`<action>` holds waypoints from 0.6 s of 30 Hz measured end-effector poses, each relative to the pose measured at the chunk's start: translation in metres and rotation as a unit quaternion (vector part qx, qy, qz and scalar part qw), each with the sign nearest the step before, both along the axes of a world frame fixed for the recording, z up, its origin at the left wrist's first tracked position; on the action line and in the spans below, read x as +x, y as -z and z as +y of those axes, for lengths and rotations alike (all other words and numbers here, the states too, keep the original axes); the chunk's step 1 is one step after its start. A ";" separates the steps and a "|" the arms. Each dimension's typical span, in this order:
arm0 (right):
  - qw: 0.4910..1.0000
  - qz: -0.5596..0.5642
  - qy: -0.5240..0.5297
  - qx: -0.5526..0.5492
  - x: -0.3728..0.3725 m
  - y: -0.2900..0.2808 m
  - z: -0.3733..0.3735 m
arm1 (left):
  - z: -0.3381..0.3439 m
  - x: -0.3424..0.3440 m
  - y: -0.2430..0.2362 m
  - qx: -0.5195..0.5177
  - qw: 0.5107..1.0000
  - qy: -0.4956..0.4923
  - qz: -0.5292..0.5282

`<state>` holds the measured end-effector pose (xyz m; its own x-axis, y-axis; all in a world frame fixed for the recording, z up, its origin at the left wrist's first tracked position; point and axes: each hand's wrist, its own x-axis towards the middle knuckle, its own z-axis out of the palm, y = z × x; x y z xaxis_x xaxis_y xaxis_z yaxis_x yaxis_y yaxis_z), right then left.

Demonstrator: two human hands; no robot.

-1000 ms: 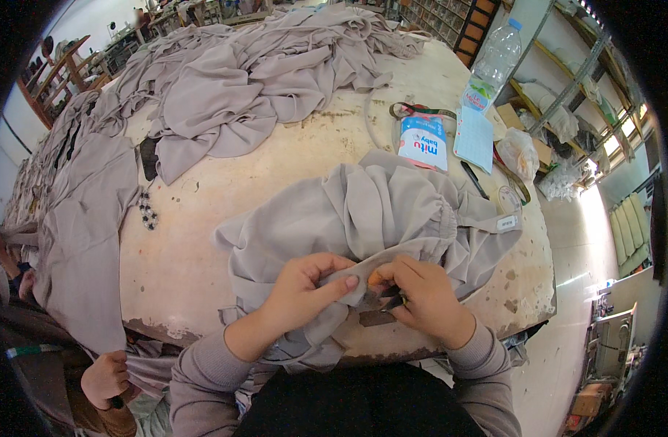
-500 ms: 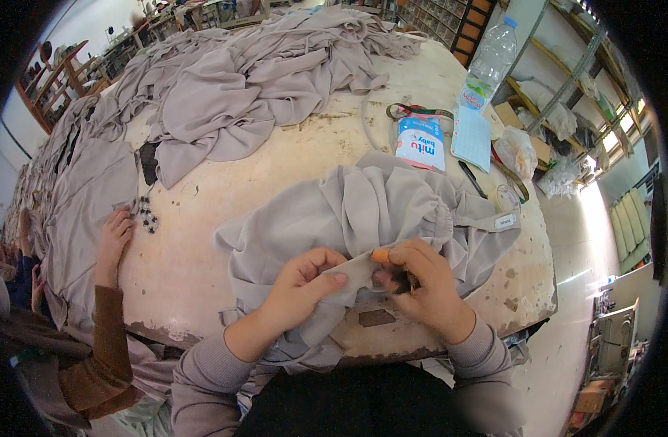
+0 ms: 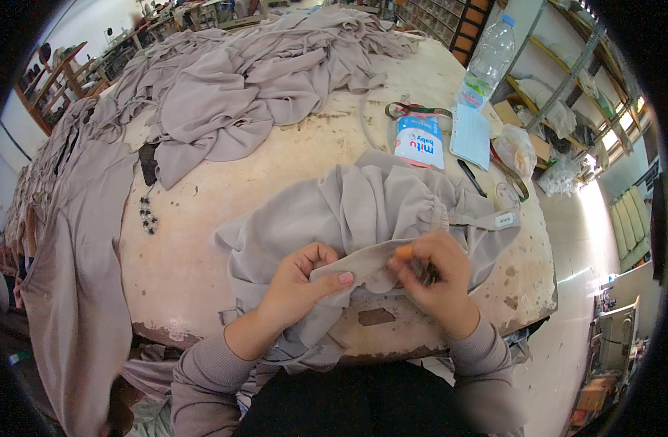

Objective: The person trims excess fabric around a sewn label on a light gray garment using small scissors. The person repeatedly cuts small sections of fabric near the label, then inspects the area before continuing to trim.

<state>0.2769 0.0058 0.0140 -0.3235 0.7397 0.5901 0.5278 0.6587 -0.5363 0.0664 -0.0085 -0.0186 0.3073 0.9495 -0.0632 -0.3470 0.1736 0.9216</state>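
Note:
A light grey garment (image 3: 312, 211) with a gathered, elasticated part lies bunched on the table before me. My left hand (image 3: 299, 282) pinches its near edge between thumb and fingers. Just right of it, my right hand (image 3: 439, 280) is curled around a small orange-and-dark tool (image 3: 405, 252), whose kind is blurred and mostly hidden by the fingers. Its fingertips are close to the same cloth edge, and I cannot tell whether they touch it. A white tag (image 3: 504, 219) rests at the garment's right end.
More grey cloth (image 3: 225, 109) is heaped at the far side and hangs over the left edge (image 3: 86, 277). At the right lie a blue-and-white packet (image 3: 419, 142), a notepad (image 3: 470, 135), a black pen (image 3: 472, 178) and tape rolls. A plastic bottle (image 3: 489, 62) stands behind them.
My right hand has moved right and slightly away from my left, with the tool in it. At the left, a co-worker's hand and brown sleeve are gone from sight, and grey cloth now hangs there.

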 end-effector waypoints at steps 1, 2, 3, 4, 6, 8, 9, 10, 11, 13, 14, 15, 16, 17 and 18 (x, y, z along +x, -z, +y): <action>1.000 -0.006 -0.027 0.000 -0.001 0.000 -0.004 | 0.000 0.000 0.000 -0.003 1.000 0.005 -0.003; 0.998 -0.014 -0.058 -0.006 -0.002 0.001 -0.008 | 0.000 0.000 0.000 -0.007 1.000 0.007 -0.003; 0.997 -0.025 -0.068 -0.002 -0.003 0.002 -0.010 | 0.000 0.000 0.000 -0.013 1.000 0.009 0.000; 0.996 -0.038 -0.083 -0.004 -0.004 0.004 -0.012 | 0.000 0.000 0.000 -0.004 1.000 0.015 0.007; 0.992 -0.075 -0.098 -0.016 -0.007 0.006 -0.013 | -0.001 0.001 0.000 0.010 0.999 0.022 0.031; 0.988 -0.118 -0.092 -0.043 -0.008 0.006 -0.013 | -0.002 0.002 0.001 0.006 0.999 0.019 0.026; 0.984 -0.118 -0.108 -0.078 -0.007 0.005 -0.013 | -0.002 0.003 0.001 0.004 1.000 0.017 0.026; 0.980 -0.110 -0.117 -0.119 -0.006 0.003 -0.013 | -0.003 0.003 0.001 0.011 0.999 0.016 0.036; 0.974 -0.102 -0.125 -0.158 -0.004 0.000 -0.012 | -0.003 0.003 0.000 0.018 0.999 0.015 0.045; 0.868 0.150 -0.235 -0.411 0.003 -0.006 -0.011 | -0.003 0.003 -0.001 0.022 0.999 0.012 0.048; 0.779 0.247 -0.299 -0.493 0.007 -0.010 -0.009 | -0.003 0.003 -0.001 0.018 0.999 0.009 0.042; 0.815 0.223 -0.273 -0.460 0.009 -0.011 -0.006 | -0.003 0.003 -0.002 0.012 0.999 0.004 0.042; 0.860 0.177 -0.265 -0.399 0.012 -0.012 -0.001 | -0.003 0.003 -0.002 0.016 0.999 0.005 0.039; 0.907 0.156 -0.229 -0.317 0.012 -0.011 -0.001 | -0.003 0.002 -0.003 0.019 0.999 0.005 0.042; 0.935 0.095 -0.216 -0.265 0.011 -0.010 0.001 | -0.003 0.002 -0.003 0.027 0.999 0.004 0.047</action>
